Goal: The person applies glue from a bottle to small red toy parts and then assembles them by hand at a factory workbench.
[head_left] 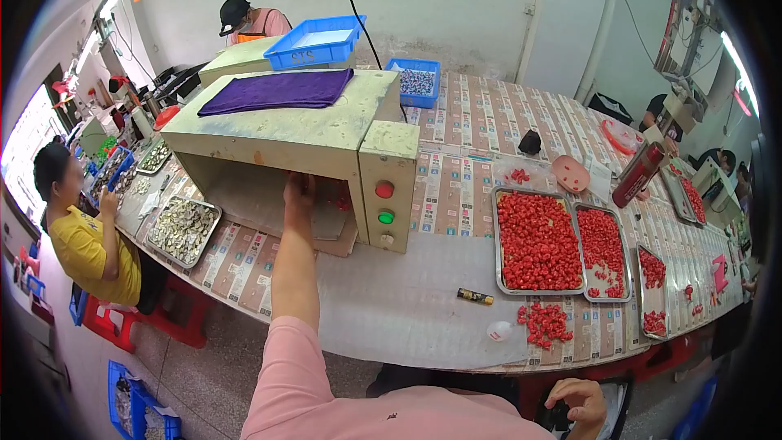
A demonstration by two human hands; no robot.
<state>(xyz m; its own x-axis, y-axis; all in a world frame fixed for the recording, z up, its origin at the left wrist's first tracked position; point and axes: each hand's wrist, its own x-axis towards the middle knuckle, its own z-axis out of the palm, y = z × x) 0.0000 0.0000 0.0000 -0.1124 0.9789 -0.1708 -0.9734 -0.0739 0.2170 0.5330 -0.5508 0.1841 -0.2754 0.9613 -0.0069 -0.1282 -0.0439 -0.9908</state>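
My left hand (299, 187) reaches into the front opening of a cream metal box machine (285, 134) with a red and a green button on its side panel. The fingers look curled, and whatever they may hold is hidden in the shade. Just right of that hand, small red pieces (343, 195) show inside the opening. My right hand (580, 404) hangs low by the table's front edge, fingers loosely bent and apart, with nothing in it. A folded purple cloth (277, 91) lies on top of the machine.
Trays of red pieces (538, 240) and a loose red pile (546, 324) lie right, near a marker-like black tube (475, 297). A tray of pale pieces (184, 231) is left. Blue bins (318, 42) stand behind. A person in yellow (90, 244) sits left; another works behind.
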